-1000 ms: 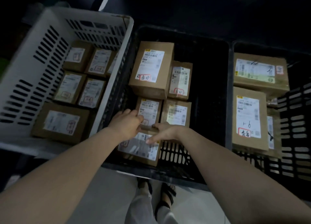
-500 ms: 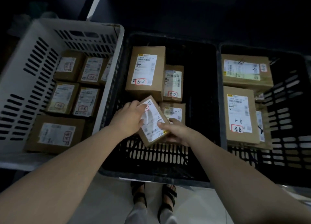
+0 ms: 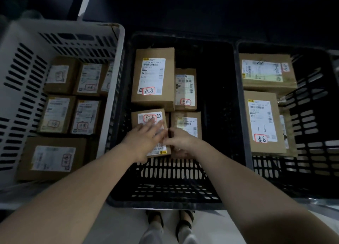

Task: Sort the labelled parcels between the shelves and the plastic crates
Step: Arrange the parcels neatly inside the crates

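Found the small parcel (image 3: 146,115) lying flat, label up, in the middle black crate (image 3: 174,170), at the near left of the crate floor. Lay just nearer than a large parcel (image 3: 153,76) and close beside a neighbouring parcel (image 3: 187,122) on the right.

Saw the left hand (image 3: 145,139) laid on top of the small parcel's label, fingers straight and slightly spread, gripping nothing, and a little blurred.

Saw the right hand (image 3: 180,142) at the small parcel's right edge, knuckles up, fingers bent down toward the gap between the two parcels. Could not tell whether holding that edge or merely touching it.

Noted a white crate (image 3: 113,78) on the left with several labelled parcels inside, and a second black crate (image 3: 311,161) on the right with more.
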